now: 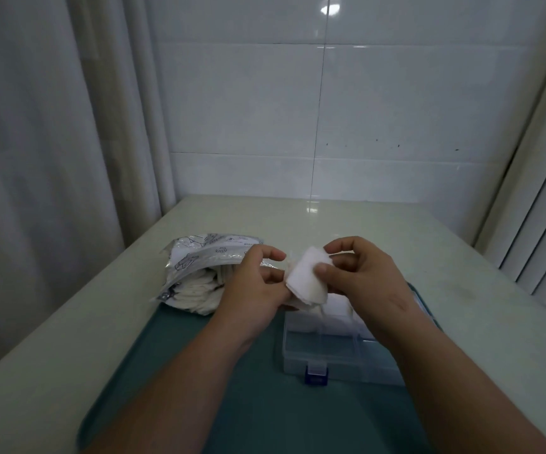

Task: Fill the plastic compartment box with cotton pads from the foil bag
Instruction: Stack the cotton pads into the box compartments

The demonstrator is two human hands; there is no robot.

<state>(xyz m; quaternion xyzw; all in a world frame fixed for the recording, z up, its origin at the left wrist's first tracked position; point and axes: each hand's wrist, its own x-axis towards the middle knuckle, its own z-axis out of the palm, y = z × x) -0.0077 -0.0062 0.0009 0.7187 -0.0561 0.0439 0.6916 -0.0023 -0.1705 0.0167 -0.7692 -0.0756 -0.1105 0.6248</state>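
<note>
The right hand (360,276) pinches a small stack of cotton pads (307,280) between thumb and forefinger at the stack's right end. The left hand (258,280) holds the stack's left edge and underside with curled fingers. Both hands are therefore occupied with the same stack. This two-handed hold appears intended to square the pads and keep the layers together before insertion. The stack hangs in the air just above the far left part of the plastic compartment box (324,348), tilted, with its lower end toward the box. The box lies open-topped on a teal tray (248,404), with its blue latch (315,376) facing the person, so every compartment is reachable from above. The near compartments look empty. White material seems to fill at least one far compartment, but the right forearm hides much of that row. The foil bag (199,257) lies on its side at the tray's far left corner, just beside the left hand, with its mouth toward the box. The bagged pads (199,290) spill from the opening within short reach. The tray rests on a pale table (330,224) against a tiled wall. Judged from this layout, filling is at an early stage. The next move calls for lowering the stack flat into a single compartment without fanning the layers.
</note>
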